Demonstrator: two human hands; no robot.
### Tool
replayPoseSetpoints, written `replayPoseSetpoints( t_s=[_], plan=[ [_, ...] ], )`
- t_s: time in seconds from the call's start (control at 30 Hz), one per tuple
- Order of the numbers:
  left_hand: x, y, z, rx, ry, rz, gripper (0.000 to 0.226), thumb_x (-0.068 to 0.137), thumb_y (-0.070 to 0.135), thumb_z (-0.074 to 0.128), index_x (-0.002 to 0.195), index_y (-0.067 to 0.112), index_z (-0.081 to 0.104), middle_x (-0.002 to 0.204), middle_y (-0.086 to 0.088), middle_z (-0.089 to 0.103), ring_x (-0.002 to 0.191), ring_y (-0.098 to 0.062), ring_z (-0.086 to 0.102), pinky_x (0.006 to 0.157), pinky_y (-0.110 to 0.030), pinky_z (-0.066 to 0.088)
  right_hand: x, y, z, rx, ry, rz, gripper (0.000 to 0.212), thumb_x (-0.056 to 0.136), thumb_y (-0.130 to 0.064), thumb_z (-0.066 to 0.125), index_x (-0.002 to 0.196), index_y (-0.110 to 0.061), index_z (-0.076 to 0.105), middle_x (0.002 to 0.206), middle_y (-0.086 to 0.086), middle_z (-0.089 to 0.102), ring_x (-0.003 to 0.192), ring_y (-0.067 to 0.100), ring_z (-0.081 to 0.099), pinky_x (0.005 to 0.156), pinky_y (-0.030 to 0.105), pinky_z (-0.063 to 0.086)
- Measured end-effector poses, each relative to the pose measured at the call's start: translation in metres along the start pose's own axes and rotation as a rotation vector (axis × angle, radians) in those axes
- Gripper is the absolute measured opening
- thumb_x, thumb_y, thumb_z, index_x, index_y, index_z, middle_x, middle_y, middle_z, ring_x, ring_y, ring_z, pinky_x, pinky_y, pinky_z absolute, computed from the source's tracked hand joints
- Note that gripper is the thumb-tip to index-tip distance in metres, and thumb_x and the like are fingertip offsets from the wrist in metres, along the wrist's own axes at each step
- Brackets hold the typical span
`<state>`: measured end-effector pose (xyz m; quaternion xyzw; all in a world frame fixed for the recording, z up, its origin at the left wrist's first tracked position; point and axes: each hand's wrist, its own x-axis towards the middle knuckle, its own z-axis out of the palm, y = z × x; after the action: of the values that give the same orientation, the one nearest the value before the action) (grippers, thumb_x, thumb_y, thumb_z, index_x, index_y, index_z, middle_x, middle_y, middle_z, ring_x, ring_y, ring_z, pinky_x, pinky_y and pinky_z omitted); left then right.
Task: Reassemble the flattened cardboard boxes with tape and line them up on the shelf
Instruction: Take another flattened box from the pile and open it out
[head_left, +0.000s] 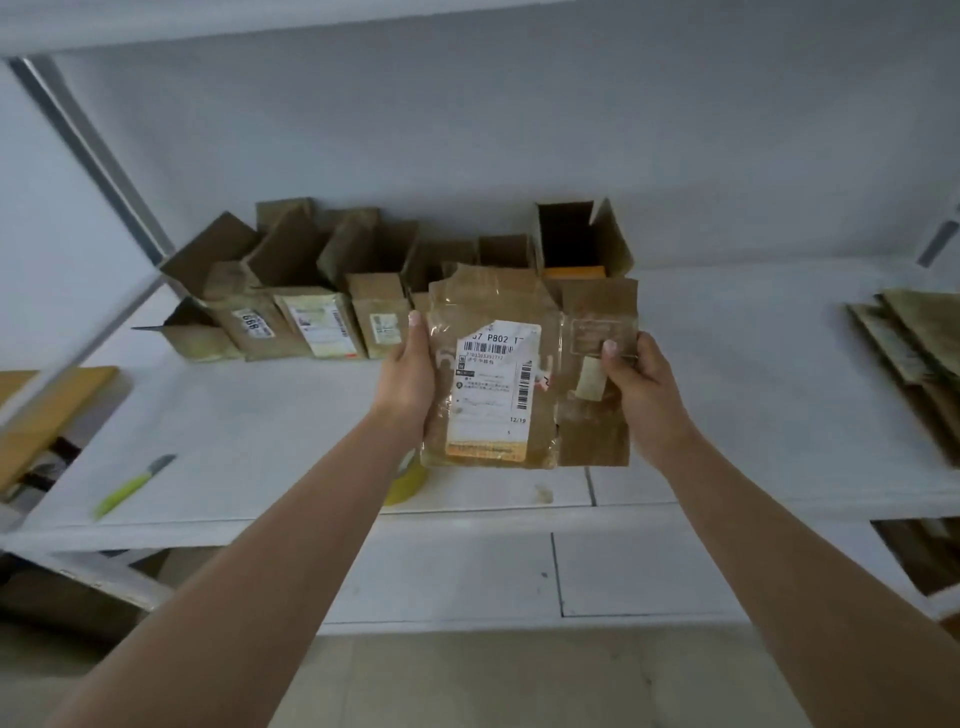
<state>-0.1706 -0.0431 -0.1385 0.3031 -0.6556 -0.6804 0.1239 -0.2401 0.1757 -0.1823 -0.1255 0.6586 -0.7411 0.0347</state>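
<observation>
Your count, operator: one flattened box (524, 374) held up, carrying one white shipping label (493, 389); two hands on it, your left hand (408, 376) and right hand (644, 395); about six assembled boxes (311, 291) lined along the back of the shelf (260, 415), exact number unclear where they overlap; one stack of flattened boxes (914, 343) at far right, sheets uncountable; one green-handled knife (132, 486); one yellowish tape roll (408, 483), partly hidden.
</observation>
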Motion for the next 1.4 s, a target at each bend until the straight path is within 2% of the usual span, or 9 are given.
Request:
replayPoseSetpoints(
  t_s=[0.1,0.2,0.47,0.67,0.8,1.0,1.1,1.23,1.4],
  plan=[
    [0.007,-0.006,-0.023,-0.016,-0.009,0.044,0.055,0.098,0.062,0.033,0.089,0.021,0.067,0.066,0.005,0.073,0.061,-0.012,0.072,0.050,-0.023,0.054,0.000,0.003,0.024,0.035,-0.037,0.025,0.013,0.100,-0.028,0.052,0.109,-0.021,0.057,0.097,-0.010,0.073,0.094,0.012,0.071,0.071,0.023,0.056],
    [0.016,-0.007,-0.034,-0.067,-0.060,0.011,0.056,0.098,0.062,0.032,0.097,0.019,0.068,0.074,0.000,0.076,0.067,-0.017,0.074,0.047,-0.025,0.054,0.007,0.002,0.038,0.033,-0.071,0.045,0.025,0.096,-0.036,0.054,0.116,-0.021,0.057,0.104,-0.007,0.072,0.099,0.015,0.070,0.075,0.027,0.057],
    [0.038,0.006,-0.046,-0.060,-0.075,0.010,0.059,0.096,0.067,0.029,0.098,0.024,0.070,0.093,-0.002,0.077,0.092,-0.021,0.073,0.096,-0.043,0.053,0.046,-0.008,0.074,-0.023,-0.159,0.055,0.054,0.089,-0.054,0.046,0.125,-0.014,0.054,0.118,0.005,0.067,0.109,0.018,0.065,0.095,0.040,0.050],
    [0.052,0.006,-0.079,-0.088,-0.128,0.067,0.062,0.101,0.057,0.027,0.080,0.031,0.079,0.097,-0.002,0.076,0.099,-0.021,0.071,0.098,-0.044,0.052,0.065,-0.003,0.119,-0.071,-0.209,0.058,0.042,0.098,-0.043,0.037,0.126,-0.017,0.056,0.114,-0.001,0.068,0.102,0.007,0.065,0.082,0.023,0.048],
    [0.069,0.002,-0.109,-0.104,-0.197,0.150,0.042,0.106,0.043,0.027,0.106,0.033,0.067,0.101,0.006,0.075,0.099,-0.010,0.069,0.095,-0.041,0.051,0.073,-0.006,0.159,-0.045,-0.213,0.033,0.030,0.101,-0.023,0.035,0.123,-0.025,0.056,0.098,-0.005,0.070,0.090,0.004,0.067,0.070,0.016,0.050],
    [0.103,0.010,-0.165,-0.184,-0.336,0.252,0.043,0.097,0.028,0.043,0.140,0.024,0.045,0.113,0.000,0.067,0.112,-0.021,0.060,0.103,-0.050,0.042,0.072,-0.004,0.227,0.189,-0.146,0.149,0.031,0.104,-0.031,0.034,0.104,-0.025,0.064,0.077,-0.004,0.073,0.075,0.013,0.071,0.065,0.025,0.056],
    [0.118,0.018,-0.206,-0.239,-0.346,0.227,0.054,0.084,0.026,0.043,0.137,0.024,0.047,0.116,-0.006,0.063,0.112,-0.029,0.056,0.100,-0.050,0.044,0.061,0.000,0.271,0.257,-0.113,0.200,0.041,0.102,-0.038,0.034,0.090,-0.027,0.072,0.079,-0.002,0.074,0.076,0.014,0.072,0.066,0.028,0.055],
    [0.133,0.014,-0.254,-0.364,-0.351,0.145,0.041,0.093,0.027,0.033,0.123,0.014,0.058,0.118,-0.014,0.064,0.121,-0.039,0.054,0.106,-0.056,0.040,0.042,0.014,0.328,0.331,-0.106,0.294,0.050,0.092,-0.059,0.040,0.083,-0.031,0.080,0.095,0.006,0.076,0.089,0.023,0.073,0.069,0.031,0.057],
    [0.145,0.001,-0.287,-0.377,-0.410,-0.042,0.044,0.093,0.041,0.051,0.125,0.012,0.060,0.113,-0.015,0.071,0.102,-0.029,0.070,0.080,-0.038,0.057,0.018,0.035,0.368,0.453,-0.008,0.402,0.048,0.092,-0.058,0.047,0.079,-0.026,0.081,0.089,0.011,0.076,0.080,0.027,0.074,0.055,0.030,0.057]
  ],
)
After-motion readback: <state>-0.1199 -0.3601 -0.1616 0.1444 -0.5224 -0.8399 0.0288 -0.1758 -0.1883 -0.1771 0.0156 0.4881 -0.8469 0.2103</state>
